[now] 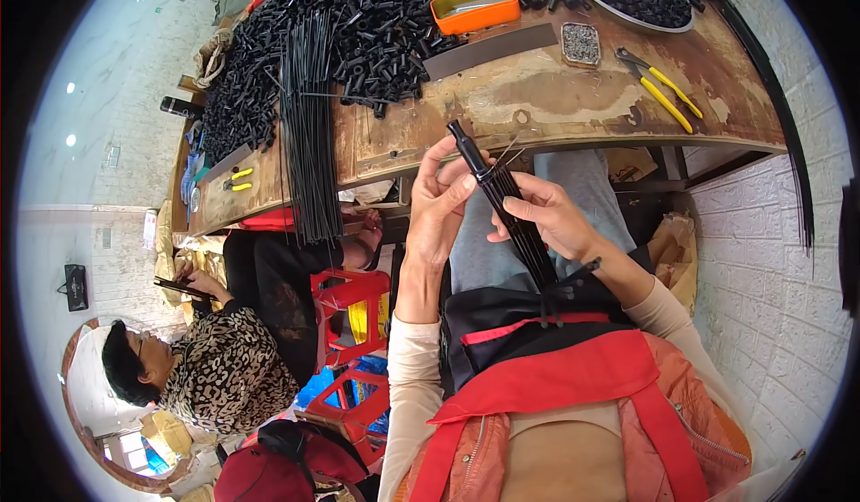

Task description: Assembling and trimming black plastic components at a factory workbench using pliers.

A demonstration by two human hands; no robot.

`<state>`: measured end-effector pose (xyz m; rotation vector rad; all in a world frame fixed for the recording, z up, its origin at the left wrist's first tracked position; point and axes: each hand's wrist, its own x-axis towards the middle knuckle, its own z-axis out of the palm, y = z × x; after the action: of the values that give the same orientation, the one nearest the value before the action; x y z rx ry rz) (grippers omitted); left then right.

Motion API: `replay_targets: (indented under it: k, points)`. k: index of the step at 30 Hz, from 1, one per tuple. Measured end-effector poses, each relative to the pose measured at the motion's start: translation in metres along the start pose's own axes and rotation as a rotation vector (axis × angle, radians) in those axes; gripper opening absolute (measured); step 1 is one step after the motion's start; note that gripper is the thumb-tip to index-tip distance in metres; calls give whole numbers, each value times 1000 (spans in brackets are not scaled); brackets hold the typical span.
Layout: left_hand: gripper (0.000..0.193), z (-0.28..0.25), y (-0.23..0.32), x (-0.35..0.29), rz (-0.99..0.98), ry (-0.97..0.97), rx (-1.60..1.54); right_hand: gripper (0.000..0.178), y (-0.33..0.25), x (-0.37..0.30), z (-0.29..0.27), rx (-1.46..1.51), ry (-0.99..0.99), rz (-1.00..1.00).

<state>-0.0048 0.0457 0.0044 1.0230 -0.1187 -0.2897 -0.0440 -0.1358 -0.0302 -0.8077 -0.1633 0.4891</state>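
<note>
Left grip (437,199), fingers curled closed, holds a black tubular piece (468,152); right grip (557,217) pinches thin black rods (528,244).

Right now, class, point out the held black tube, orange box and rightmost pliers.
Held black tube (468,152), head view: middle.
Orange box (481,22), head view: front wall.
Rightmost pliers (662,100), head view: yellow handle.

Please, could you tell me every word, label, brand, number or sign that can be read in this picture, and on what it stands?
No text can be read here.
Black handle and rods in the hands: no lettering shows.
Yellow pliers: no lettering shows.
Black cylinder at the table's left end: pale marks, too small to read.
Brown paper under the table: dark marks, too small to read.
</note>
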Motion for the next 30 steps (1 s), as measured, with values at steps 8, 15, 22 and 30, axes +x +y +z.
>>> replay_targets:
  k: [8,15,22,30]
  points:
    - [42,-1,-5,-5,-39,-32,28,35,6,-1,-5,-1,-23,-40]
    - [28,8,9,-17,61,6,314,37,12,0,6,-149,69,-232]
    - [38,12,6,-14,-19,35,178,24,2,-2,12,-110,99,-238]
    - [29,16,7,-6,-158,8,96,15,2,2,-3,-64,59,-177]
